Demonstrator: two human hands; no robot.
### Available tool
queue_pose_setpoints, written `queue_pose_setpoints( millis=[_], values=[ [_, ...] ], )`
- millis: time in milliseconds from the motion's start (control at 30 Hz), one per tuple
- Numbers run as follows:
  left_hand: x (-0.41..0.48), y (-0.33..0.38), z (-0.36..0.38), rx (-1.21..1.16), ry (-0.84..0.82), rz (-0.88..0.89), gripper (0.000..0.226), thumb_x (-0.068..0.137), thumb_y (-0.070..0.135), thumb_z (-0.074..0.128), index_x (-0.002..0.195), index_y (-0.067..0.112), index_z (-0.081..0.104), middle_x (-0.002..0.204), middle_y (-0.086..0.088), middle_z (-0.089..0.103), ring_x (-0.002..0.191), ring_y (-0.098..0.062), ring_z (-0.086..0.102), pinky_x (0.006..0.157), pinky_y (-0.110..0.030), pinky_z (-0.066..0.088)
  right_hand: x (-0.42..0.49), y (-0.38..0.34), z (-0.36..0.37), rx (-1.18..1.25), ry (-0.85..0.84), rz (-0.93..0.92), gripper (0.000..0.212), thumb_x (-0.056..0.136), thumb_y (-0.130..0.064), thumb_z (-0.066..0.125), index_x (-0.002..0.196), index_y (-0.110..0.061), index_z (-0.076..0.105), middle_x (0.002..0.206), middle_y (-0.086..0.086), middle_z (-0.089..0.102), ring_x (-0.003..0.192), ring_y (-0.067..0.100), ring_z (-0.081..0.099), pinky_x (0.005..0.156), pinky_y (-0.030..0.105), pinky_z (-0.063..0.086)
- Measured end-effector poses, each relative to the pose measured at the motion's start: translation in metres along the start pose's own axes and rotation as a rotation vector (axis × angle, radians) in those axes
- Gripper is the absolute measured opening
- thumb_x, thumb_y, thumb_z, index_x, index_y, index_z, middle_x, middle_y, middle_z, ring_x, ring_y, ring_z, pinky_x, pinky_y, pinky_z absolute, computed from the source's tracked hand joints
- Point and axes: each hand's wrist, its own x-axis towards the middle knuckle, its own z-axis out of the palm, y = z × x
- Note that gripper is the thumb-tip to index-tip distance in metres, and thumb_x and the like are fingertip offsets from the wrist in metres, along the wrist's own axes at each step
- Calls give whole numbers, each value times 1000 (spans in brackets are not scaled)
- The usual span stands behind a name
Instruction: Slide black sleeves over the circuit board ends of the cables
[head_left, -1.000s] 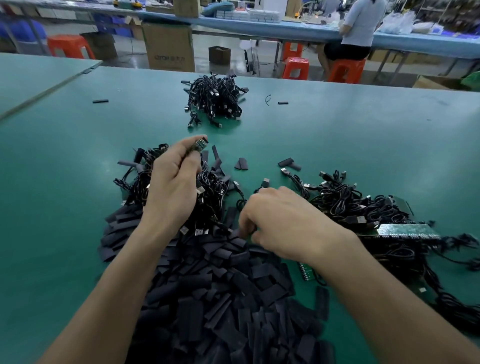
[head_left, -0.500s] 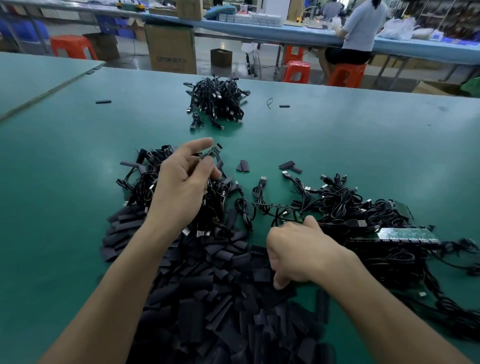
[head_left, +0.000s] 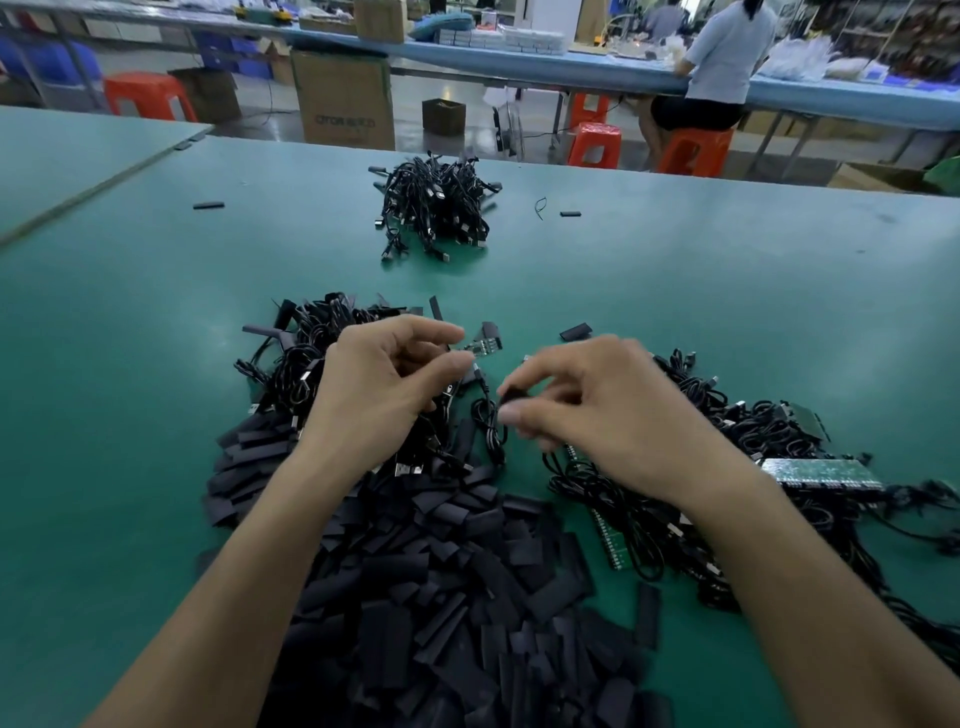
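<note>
Just above a green worktable (head_left: 727, 291), the left hand (head_left: 384, 384) pinches a cable (head_left: 485, 421) behind its bare circuit board (head_left: 483, 347) while the right hand (head_left: 613, 410) pinches a black sleeve (head_left: 514, 397) close beside it; thin and limp, the sleeve probably handles best gripped at its edges.

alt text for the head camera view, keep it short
A person's left hand pinches a cable's small circuit board while the right hand pinches a black sleeve beside it, over a green table. A pile of sleeves lies nearest the camera, with tangled cables to the right and another bundle farther away.
</note>
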Motion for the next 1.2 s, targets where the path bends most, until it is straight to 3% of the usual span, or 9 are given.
queue_pose_setpoints(
  millis=[100, 167, 267, 367, 500, 633, 967, 1200],
  values=[
    [-2, 4, 2, 9, -11, -3, 28, 70, 40, 80, 92, 23, 75, 77, 6, 75, 68, -8, 71, 62, -19, 54, 5, 10, -2, 63, 235, -11, 21, 91, -24, 72, 112, -26, 75, 68, -19, 71, 61, -5, 66, 64, 8, 50],
    [-2, 5, 3, 13, -5, 5, 26, 70, 38, 80, 88, 21, 76, 77, 6, 76, 70, -7, 71, 64, -17, 54, 7, 17, 0, 136, 293, 26, 30, 93, -21, 70, 122, -27, 69, 68, -21, 70, 59, -3, 66, 63, 7, 48],
    [-3, 6, 4, 21, 2, 7, 22, 71, 36, 80, 87, 21, 77, 76, 8, 76, 69, -5, 71, 65, -16, 54, 8, 22, 4, 234, 364, 64, 18, 89, -22, 74, 103, -29, 66, 68, -7, 72, 51, 7, 66, 57, 11, 47],
    [-3, 6, 4, 34, 9, -5, 18, 76, 30, 83, 91, 23, 77, 76, 8, 75, 70, -5, 70, 68, -19, 56, 10, 22, 9, 281, 431, 66, 14, 85, -22, 79, 86, -25, 65, 64, -3, 72, 49, 11, 67, 53, 12, 47],
    [-3, 6, 4, 49, -3, -2, 17, 79, 26, 82, 96, 24, 78, 78, 9, 75, 73, -5, 69, 71, -19, 56, 12, 25, 12, 340, 418, 67, 11, 82, -17, 82, 88, -21, 74, 68, -1, 74, 55, 12, 69, 56, 12, 48],
    [-3, 6, 5, 55, -3, 1, 14, 79, 26, 82, 93, 24, 78, 79, 8, 76, 74, -8, 71, 72, -20, 57, 12, 27, 14, 337, 378, 41, 23, 77, -17, 85, 96, -23, 75, 77, -8, 76, 62, 10, 71, 65, 15, 53],
    [-2, 4, 7, 76, -15, 20, 8, 80, 28, 82, 87, 28, 78, 76, 13, 75, 68, 0, 68, 65, -12, 50, 9, 26, 21, 296, 444, -69, 15, 75, -42, 75, 87, -34, 73, 70, -7, 73, 56, 10, 70, 62, 18, 54],
    [-3, 8, 7, 60, -30, 41, 7, 81, 28, 81, 84, 33, 77, 73, 12, 74, 64, 0, 66, 62, -14, 51, 10, 26, 23, 290, 500, -105, 9, 81, -29, 80, 84, -34, 73, 70, -10, 73, 54, 9, 69, 58, 15, 52]
  ],
)
